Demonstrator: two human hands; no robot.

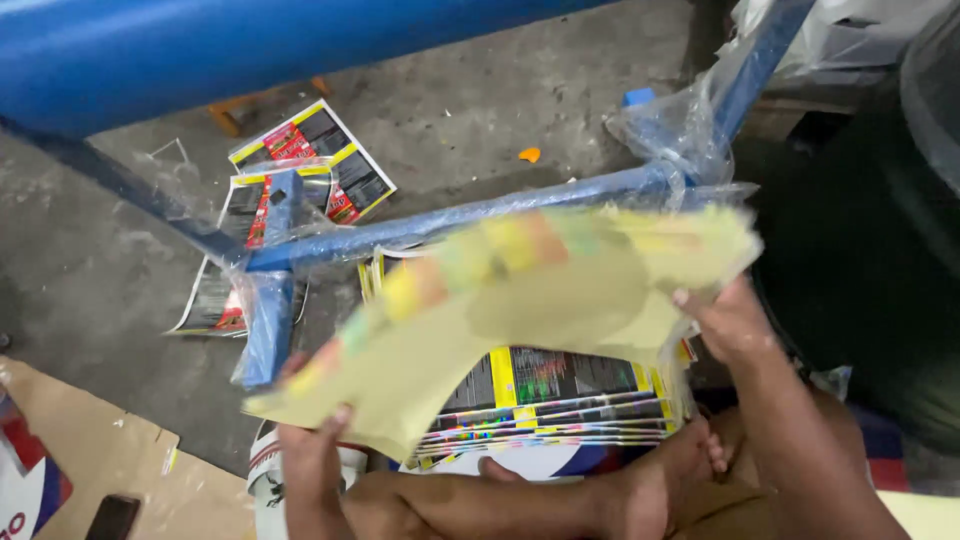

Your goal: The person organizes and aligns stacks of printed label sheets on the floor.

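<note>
My left hand [312, 450] grips the lower left corner of a pale yellow printed sheet [520, 300], which is blurred with motion and has coloured patches along its upper edge. My right hand [725, 320] holds the sheet's right edge. The sheet hangs above a stack of printed sheets [555, 405] with yellow, black and multicoloured bars. The stack rests near my bare foot [650, 480] and leg at the bottom of the view.
A blue metal frame [450, 222] wrapped in clear plastic crosses behind the sheet, under a thick blue pipe [200, 50]. Loose printed sheets [310, 160] lie on the concrete floor. Brown cardboard [110, 460] with a dark phone-like object [112, 515] sits at lower left.
</note>
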